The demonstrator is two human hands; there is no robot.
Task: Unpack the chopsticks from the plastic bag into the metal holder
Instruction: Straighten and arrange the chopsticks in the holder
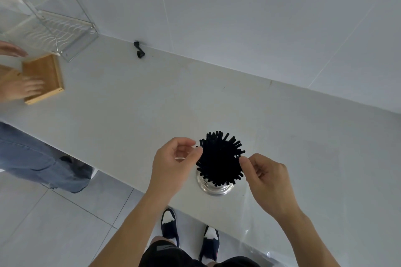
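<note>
A bundle of black chopsticks [219, 158] stands fanned out in a round metal holder [214, 189] on the white counter, near its front edge. My left hand [173, 165] is at the bundle's left side, thumb and forefinger pinched on the top ends there. My right hand [264, 180] is at the right side, thumb and forefinger nipping a chopstick end. The chopsticks hide most of the holder; only its shiny base shows. A clear plastic bag [258, 236] lies flat on the counter to the lower right, hard to make out.
Another person stands at the far left, with a hand [23, 89] on a wooden tray [46, 76]. A wire dish rack [54, 26] stands behind it. A small black object [138, 50] lies by the tiled wall. The counter's front edge [130, 182] runs diagonally just below the holder.
</note>
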